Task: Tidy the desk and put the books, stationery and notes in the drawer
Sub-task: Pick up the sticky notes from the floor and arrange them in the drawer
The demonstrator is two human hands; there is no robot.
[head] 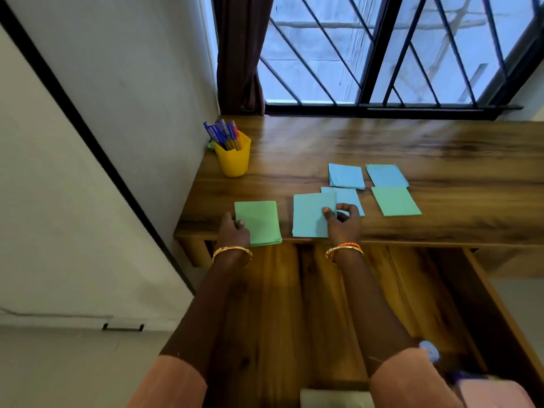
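Drawer contents: pale object (335, 398) cut by bottom edge.
Right corner: pink thing (497, 393) blurred, cropped.
Pens (223, 135): smeared, uncountable.

Green square paper note pad (257, 222) by the left hand (234, 231); blue square paper note pad (312, 216) in the right hand (344, 223); beyond them a yellow plastic pen cup (234, 160).

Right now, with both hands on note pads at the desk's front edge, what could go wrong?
1. The green pad under the left hand overhangs the desk edge above the open drawer; it might slip off before it is held firmly.
2. The right hand pinches the blue pad by one side only, so loose sheets could fan out or drop.
3. That blue pad overlaps another blue pad, which may get dragged along.
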